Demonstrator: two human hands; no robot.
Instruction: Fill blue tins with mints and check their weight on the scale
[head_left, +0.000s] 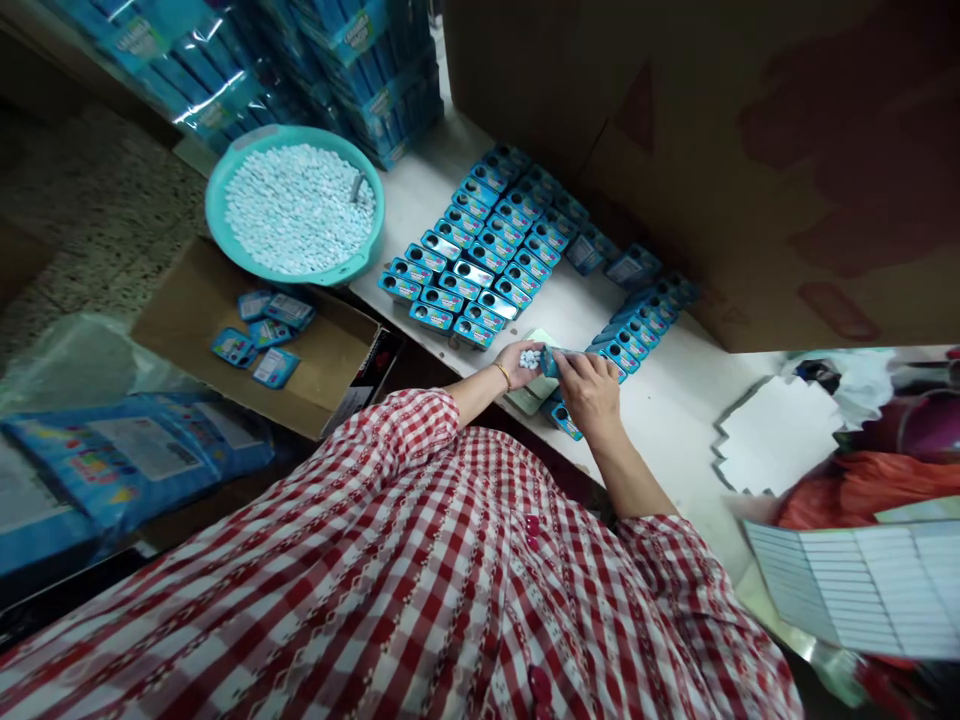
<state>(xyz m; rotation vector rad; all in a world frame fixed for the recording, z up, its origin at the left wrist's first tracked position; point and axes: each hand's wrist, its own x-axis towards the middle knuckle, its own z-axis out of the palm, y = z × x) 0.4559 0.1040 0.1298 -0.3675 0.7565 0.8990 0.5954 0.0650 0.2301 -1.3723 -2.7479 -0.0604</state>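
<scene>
My left hand (514, 362) is cupped palm up, with a small heap of pale candies (530, 358) in it. Beside the heap, my right hand (591, 392) grips a small blue tin (550, 362) by its edge, tilted against the left palm. Beneath both hands lies a pale flat object (531, 400), mostly covered, so its kind is unclear. A blue tin at the table edge (565, 420) sits just below my right hand. Rows of blue tins (480, 245) stand beyond my hands, and a shorter row (637, 325) runs off to the right.
A turquoise basin (295, 275) full of pale candies, with a scoop in it, stands at left. Below it, a cardboard box (322, 365) holds several tins. Wrapped blue packs (360, 70) are stacked behind. A large carton (712, 150) borders the white table (660, 420) at right.
</scene>
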